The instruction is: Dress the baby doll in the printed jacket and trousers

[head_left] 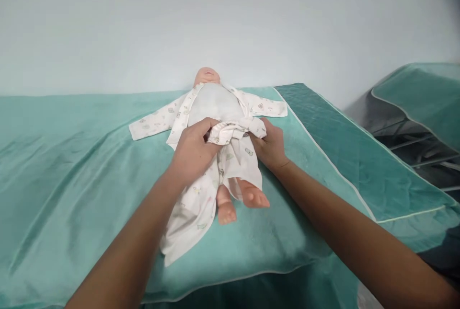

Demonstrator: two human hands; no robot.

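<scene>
A baby doll (pixel 215 100) lies on its back with its head (pixel 207 75) toward the wall. It wears a white patterned shirt (pixel 154 120), open at the front, with the sleeves spread to both sides. White patterned trousers (pixel 244 155) cover its hips and upper legs. My left hand (pixel 197 148) grips the bunched waistband on one side, thumb on top. On the other side my right hand (pixel 270 145) has its fingers closed on the same waistband. Two bare feet (pixel 226 209) show below the cloth. One trouser leg (pixel 190 218) trails flat toward me, beside the feet.
A green sheet (pixel 89 194) with folds covers the bed under the doll. To the right lies a darker green cloth panel (pixel 345 146) with pale piping. Beyond it are metal bars (pixel 431 158) and another green cover (pixel 424 93). A pale wall (pixel 230 17) rises behind.
</scene>
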